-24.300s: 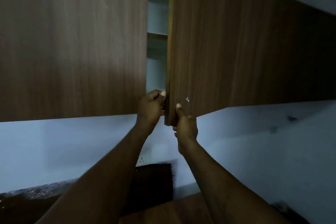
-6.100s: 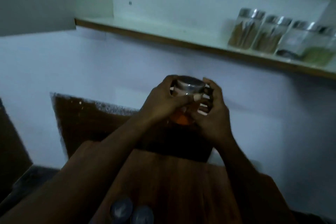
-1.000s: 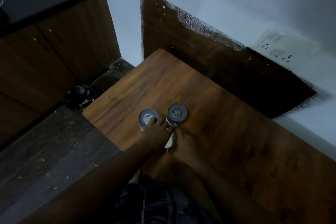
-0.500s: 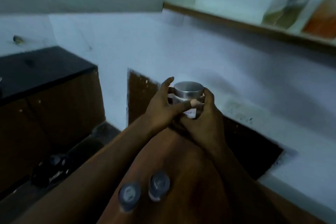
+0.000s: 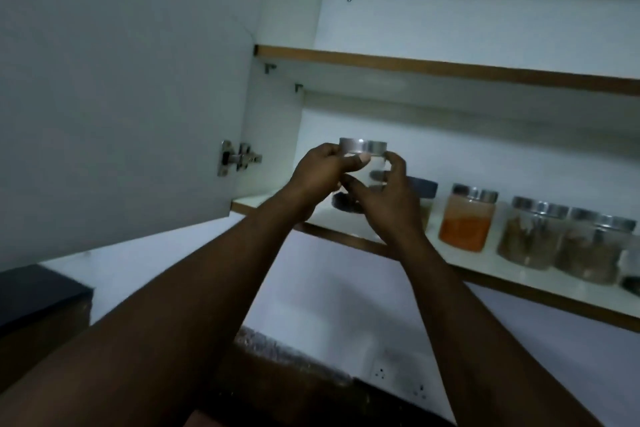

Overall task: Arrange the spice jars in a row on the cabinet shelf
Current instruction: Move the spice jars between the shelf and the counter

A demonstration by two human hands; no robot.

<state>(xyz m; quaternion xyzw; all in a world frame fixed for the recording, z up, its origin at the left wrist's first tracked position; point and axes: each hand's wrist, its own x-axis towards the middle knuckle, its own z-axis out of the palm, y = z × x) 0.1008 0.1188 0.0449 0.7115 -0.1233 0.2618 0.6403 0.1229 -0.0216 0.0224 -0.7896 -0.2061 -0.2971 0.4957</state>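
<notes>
Both my hands hold one clear spice jar with a silver lid, raised just above the left part of the lower cabinet shelf. My left hand wraps its left side and my right hand cups its right side and base. On the shelf to the right stands a row of jars: a dark-lidded jar mostly hidden behind my right hand, an orange spice jar, and two brown spice jars.
The open white cabinet door with its hinge hangs at the left. An upper shelf runs above. A dark counter is at the lower left, a wall socket below the shelf.
My hands have lifted the jar from chest height above the table up to the lower shelf. My view has tilted upward, so the table and the jars on it are out of sight.
</notes>
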